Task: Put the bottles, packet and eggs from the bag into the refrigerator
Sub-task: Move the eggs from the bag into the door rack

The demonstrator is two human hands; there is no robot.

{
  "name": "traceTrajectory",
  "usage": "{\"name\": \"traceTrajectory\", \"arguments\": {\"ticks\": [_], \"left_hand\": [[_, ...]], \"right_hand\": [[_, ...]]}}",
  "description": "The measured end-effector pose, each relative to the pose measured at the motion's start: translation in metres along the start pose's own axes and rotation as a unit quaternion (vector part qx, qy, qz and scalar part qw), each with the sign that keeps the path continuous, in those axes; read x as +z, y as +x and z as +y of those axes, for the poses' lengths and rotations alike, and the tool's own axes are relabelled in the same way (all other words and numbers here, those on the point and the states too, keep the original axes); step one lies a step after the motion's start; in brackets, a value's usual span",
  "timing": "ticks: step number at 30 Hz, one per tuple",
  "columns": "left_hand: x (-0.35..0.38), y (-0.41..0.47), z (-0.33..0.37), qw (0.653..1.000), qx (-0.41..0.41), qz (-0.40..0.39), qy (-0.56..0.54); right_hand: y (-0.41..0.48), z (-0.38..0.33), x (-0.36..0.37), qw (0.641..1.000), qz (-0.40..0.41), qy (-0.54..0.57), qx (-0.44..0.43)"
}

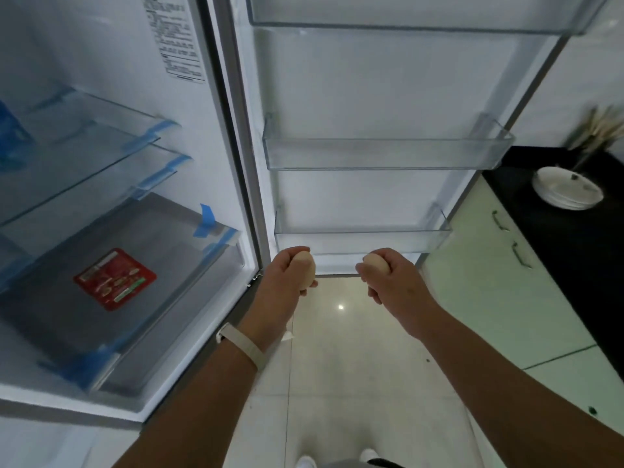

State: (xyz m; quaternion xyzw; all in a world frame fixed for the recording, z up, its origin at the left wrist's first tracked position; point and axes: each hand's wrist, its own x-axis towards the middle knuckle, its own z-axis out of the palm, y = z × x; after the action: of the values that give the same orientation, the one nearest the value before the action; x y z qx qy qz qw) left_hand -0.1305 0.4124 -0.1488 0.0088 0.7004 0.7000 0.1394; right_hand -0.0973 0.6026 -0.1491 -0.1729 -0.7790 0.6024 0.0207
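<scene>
1. My left hand point(287, 275) is curled round the left egg point(306, 270), a smooth pale-tan oval; the fingers wrap it closely, and only its right side shows past them.
2. My right hand point(393, 280) grips the right egg point(375, 264), the same pale-tan oval; its left end pokes out between thumb and fingers.
3. The two hands hang side by side, near each other but apart; the eggs do not touch.
4. Both eggs are outside the white open refrigerator point(101, 45), held in front of the bottom edge of its white inner door point(371, 89), just near of the lowest clear plastic door bin point(363, 238); a second clear plastic bin point(388, 155) sits farther up the door.
5. To the left, inside the compartment, a flat red printed packet point(114, 279) lies on a grey tray cover point(152, 231) edged with blue tape.
6. Farther in are clear glass shelves point(84, 157); a blue thing point(11, 136) at the far left is too blurred to tell.
7. A white wristband point(239, 346) circles my left wrist.
8. To the right, a stack of white round plates point(567, 192) rests on a black counter point(574, 238) above pale green cabinets point(489, 298).
</scene>
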Motion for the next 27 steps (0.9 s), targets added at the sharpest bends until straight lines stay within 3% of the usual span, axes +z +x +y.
{"name": "traceTrajectory", "arguments": {"ticks": [7, 12, 19, 27], "left_hand": [[-0.004, 0.037, -0.001, 0.997, 0.026, 0.011, 0.069], [-0.004, 0.071, 0.001, 0.990, 0.040, 0.024, 0.136], [0.007, 0.128, 0.009, 0.954, 0.059, 0.038, 0.293], [0.031, 0.180, 0.015, 0.896, 0.029, 0.007, 0.443]], "right_hand": [[0.038, -0.003, -0.001, 1.000, -0.007, 0.025, 0.014], [0.079, -0.006, -0.003, 0.999, -0.022, -0.046, -0.013], [0.148, -0.008, -0.010, 0.980, -0.033, -0.183, -0.072], [0.209, 0.008, -0.020, 0.938, -0.155, -0.290, -0.105]]}}
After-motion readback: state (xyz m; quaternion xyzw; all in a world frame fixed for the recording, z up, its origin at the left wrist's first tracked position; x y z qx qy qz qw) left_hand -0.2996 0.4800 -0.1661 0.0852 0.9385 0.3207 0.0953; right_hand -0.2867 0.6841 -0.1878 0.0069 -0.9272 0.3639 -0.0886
